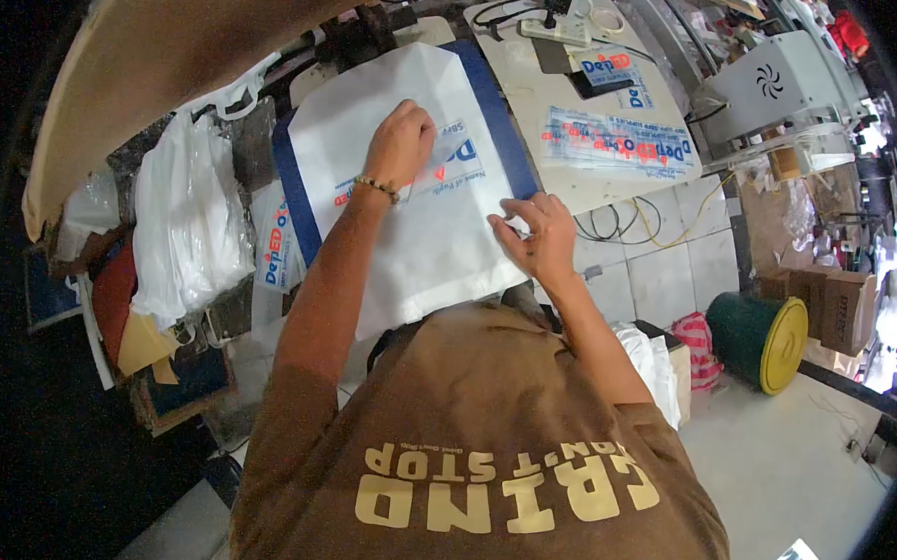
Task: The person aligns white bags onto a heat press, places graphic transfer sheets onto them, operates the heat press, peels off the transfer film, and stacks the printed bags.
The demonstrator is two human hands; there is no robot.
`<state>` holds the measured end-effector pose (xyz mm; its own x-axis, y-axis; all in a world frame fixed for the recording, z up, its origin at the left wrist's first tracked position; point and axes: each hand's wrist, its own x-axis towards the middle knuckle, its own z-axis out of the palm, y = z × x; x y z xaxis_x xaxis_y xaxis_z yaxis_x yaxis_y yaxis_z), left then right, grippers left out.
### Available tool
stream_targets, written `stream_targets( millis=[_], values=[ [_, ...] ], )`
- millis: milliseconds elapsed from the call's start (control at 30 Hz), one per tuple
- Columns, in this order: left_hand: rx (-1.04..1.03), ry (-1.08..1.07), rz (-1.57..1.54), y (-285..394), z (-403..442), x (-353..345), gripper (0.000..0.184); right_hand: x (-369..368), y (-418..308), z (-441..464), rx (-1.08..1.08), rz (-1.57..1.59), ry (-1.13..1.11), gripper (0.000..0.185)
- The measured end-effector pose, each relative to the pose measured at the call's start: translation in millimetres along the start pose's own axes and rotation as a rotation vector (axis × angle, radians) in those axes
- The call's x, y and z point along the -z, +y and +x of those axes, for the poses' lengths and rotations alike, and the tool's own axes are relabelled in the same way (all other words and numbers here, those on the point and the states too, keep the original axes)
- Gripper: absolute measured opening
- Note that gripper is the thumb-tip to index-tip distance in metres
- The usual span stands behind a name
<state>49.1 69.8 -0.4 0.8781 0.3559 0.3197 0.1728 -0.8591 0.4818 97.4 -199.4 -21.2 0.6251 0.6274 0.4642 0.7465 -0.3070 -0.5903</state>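
Note:
A white sheet or flat bag (410,248) lies on a dark blue board (496,112) in front of me. Blue and red lettering (453,170) shows on it, part of it reading "Name of Pupil". My left hand (401,148), with a beaded bracelet at the wrist, is closed over the middle of the sheet and partly covers the lettering. What its curled fingers hold, if anything, is hidden. At the sheet's right edge is my right hand (539,232), its thumb and index finger bent and apart with nothing visible between them.
Printed DepED plastic pieces (620,142) lie on a pale table at right, with a power strip (554,31) behind. White plastic bags (186,219) hang at left. A green bin with yellow lid (781,345) and a white machine (767,89) stand right.

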Motion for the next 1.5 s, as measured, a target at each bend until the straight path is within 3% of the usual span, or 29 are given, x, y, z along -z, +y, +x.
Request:
stream_targets(
  millis=[1500],
  values=[
    [-0.024, 0.111, 0.081, -68.2, 31.1, 17.6, 0.011, -3.1, 2.4, 1.1, 0.019, -0.008, 0.017, 0.021]
  ],
)
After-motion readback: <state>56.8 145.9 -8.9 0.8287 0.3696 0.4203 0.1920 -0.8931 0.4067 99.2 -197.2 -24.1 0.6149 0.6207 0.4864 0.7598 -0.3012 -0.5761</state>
